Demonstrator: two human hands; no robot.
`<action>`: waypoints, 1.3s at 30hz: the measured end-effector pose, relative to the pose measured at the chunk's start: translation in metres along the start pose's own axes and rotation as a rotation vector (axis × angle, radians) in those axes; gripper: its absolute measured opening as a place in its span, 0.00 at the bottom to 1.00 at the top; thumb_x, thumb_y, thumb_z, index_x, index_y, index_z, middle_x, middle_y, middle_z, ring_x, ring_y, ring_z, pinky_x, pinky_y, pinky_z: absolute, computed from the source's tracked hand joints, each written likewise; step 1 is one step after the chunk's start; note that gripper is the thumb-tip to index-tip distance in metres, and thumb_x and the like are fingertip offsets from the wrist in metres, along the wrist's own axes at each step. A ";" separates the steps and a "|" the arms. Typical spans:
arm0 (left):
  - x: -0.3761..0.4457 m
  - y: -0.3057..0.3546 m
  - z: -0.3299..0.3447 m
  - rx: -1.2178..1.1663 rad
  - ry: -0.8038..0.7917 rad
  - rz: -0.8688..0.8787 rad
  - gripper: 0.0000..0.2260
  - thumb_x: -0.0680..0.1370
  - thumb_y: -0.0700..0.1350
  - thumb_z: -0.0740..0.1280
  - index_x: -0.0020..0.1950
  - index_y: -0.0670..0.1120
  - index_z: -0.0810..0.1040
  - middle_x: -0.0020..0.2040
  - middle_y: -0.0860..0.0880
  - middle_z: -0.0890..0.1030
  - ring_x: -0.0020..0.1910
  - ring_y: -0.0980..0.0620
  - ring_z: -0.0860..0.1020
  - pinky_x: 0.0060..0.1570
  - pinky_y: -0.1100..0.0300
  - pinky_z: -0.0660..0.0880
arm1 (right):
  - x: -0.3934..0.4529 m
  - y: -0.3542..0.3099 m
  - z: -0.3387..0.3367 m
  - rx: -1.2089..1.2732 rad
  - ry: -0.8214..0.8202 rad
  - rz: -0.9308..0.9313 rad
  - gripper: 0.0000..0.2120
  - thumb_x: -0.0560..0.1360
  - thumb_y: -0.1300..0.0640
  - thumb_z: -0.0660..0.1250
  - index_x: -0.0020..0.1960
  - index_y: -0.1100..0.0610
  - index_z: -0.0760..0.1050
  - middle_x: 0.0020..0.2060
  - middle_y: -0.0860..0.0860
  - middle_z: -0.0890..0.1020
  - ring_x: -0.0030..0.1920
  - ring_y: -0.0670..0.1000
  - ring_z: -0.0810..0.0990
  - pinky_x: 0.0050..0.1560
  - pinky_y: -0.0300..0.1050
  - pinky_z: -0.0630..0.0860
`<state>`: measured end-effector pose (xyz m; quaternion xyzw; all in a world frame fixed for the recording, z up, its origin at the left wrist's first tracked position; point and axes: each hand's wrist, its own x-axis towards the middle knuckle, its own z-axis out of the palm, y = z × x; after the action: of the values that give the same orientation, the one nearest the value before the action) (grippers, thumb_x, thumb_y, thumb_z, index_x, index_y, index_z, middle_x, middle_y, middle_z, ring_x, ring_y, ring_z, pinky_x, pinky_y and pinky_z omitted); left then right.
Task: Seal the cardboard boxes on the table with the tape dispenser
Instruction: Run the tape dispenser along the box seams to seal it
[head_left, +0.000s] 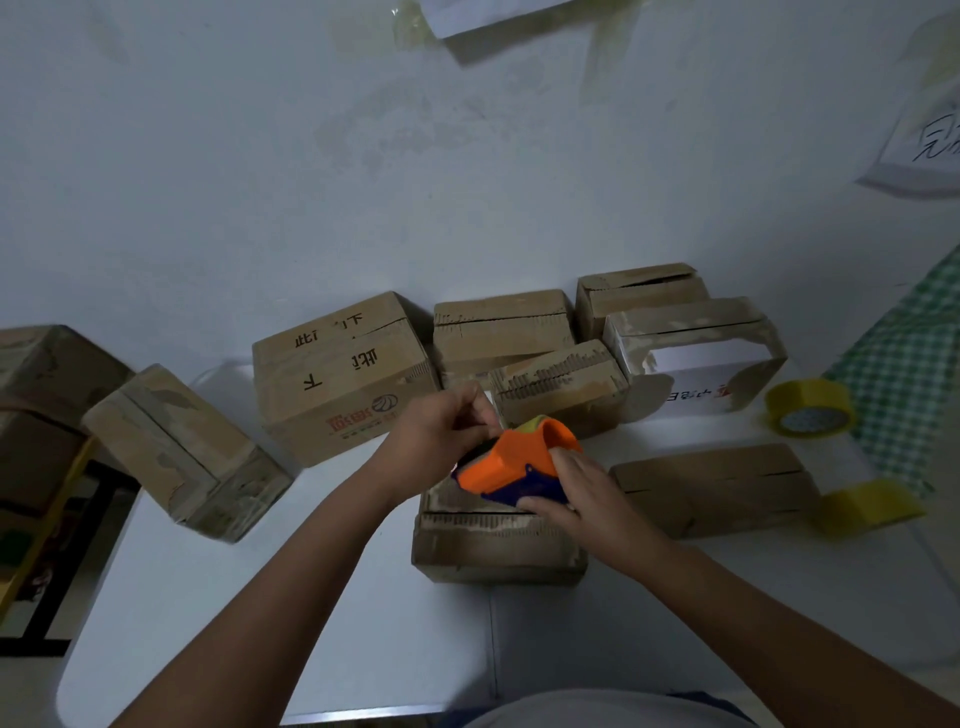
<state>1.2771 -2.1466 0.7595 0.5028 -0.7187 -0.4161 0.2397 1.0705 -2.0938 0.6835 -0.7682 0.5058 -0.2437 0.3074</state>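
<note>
Head view: tape dispenser (511, 467) (orange and blue) held just above nearest box (493, 540), near the table's (260, 623) front. Right hand (582, 504) wrapped round its blue side. Left hand (441, 431) pinched at its far end, maybe on the loose tape end, too dim to tell. Step judged: getting tape started. Next: stick end down, then pull along the seam. Other boxes (343, 374) waited behind.

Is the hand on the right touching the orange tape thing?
Touching. The head view shows the right hand gripping the orange tape dispenser, fingers curled round its blue lower body.
</note>
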 end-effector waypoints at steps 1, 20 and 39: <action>-0.002 0.003 0.001 -0.001 0.019 0.017 0.03 0.78 0.36 0.69 0.45 0.41 0.78 0.43 0.49 0.84 0.44 0.52 0.83 0.48 0.52 0.81 | 0.001 0.000 -0.003 0.011 -0.002 0.007 0.20 0.75 0.37 0.61 0.54 0.53 0.65 0.49 0.47 0.72 0.49 0.45 0.72 0.46 0.37 0.71; -0.015 0.010 0.004 0.168 0.109 0.181 0.03 0.82 0.39 0.64 0.49 0.46 0.73 0.48 0.56 0.83 0.49 0.62 0.80 0.45 0.70 0.75 | -0.001 0.007 -0.019 0.013 0.006 0.070 0.19 0.76 0.42 0.63 0.56 0.57 0.68 0.51 0.49 0.74 0.50 0.45 0.74 0.49 0.45 0.76; -0.033 -0.045 0.002 -0.545 0.468 -0.421 0.22 0.76 0.35 0.71 0.65 0.45 0.66 0.44 0.45 0.81 0.49 0.46 0.82 0.57 0.50 0.77 | 0.013 0.004 -0.062 -0.002 -0.375 0.308 0.24 0.76 0.35 0.60 0.62 0.50 0.75 0.51 0.47 0.81 0.48 0.44 0.80 0.51 0.45 0.79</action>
<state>1.3113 -2.1215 0.7233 0.6381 -0.3900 -0.5054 0.4305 1.0308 -2.1207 0.7246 -0.7140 0.5513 -0.0466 0.4290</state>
